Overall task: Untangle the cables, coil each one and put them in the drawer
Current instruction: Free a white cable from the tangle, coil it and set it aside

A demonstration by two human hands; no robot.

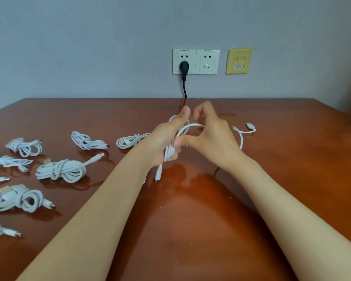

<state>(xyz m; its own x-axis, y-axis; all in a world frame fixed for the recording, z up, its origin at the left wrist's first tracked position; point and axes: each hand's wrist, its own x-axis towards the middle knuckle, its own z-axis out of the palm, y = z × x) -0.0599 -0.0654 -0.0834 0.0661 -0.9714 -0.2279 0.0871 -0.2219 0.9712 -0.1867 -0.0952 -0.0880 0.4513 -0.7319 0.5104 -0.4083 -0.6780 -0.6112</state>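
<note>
Above table [190, 230], left fingers [184, 115] wrapped round cable coil [170, 152] — right fingers [199, 113] pinching its loop [190, 126].

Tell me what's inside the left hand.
The left hand grips coiled loops of a white cable, whose connector end hangs below. The hand covers the loops' middle, so their number cannot be told.

The reddish-brown wooden tabletop [272, 159] is lacquered to a high gloss, smooth enough to mirror the arms above it. The long white cable [190, 126] at its middle has a smooth, matt plastic sheath, and its flat plug [250, 125] looks tipped in pale metal. The knotted white cable bundles [63, 170] look the same. The white socket plates [208, 61] and yellow wall plate [239, 61] are smooth plastic; the black plug [184, 66] faintly shiny. The grey-blue wall [89, 47] is matt paint.
</note>
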